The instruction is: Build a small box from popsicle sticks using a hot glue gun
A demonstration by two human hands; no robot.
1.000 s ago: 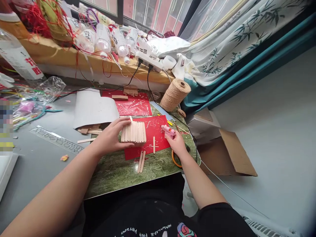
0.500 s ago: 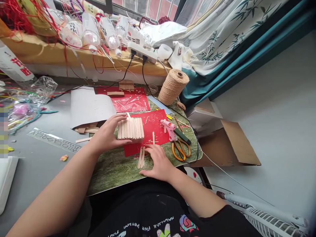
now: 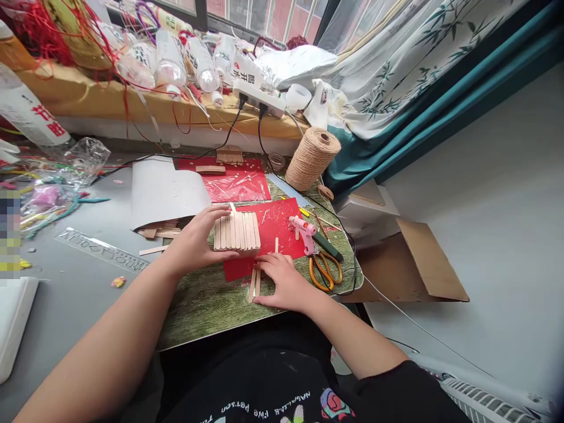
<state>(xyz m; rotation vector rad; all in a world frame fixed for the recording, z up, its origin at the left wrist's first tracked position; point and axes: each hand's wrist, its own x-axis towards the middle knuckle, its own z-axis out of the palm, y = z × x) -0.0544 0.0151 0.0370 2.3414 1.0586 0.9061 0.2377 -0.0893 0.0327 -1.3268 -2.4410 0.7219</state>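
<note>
Currently the left hand (image 3: pixel 196 242) grips the stick box (image 3: pixel 238 231) between spread thumb and fingers. Just left of the half-open right hand (image 3: pixel 283 283), the nearer one, two loose sticks (image 3: pixel 252 286) point lengthwise forward; whether that hand grips one, I cannot tell.

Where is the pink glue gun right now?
In the head view, the pink glue gun lies right of centre, at the right edge of the nearer red sheet, just above the orange-handled scissors.
</note>
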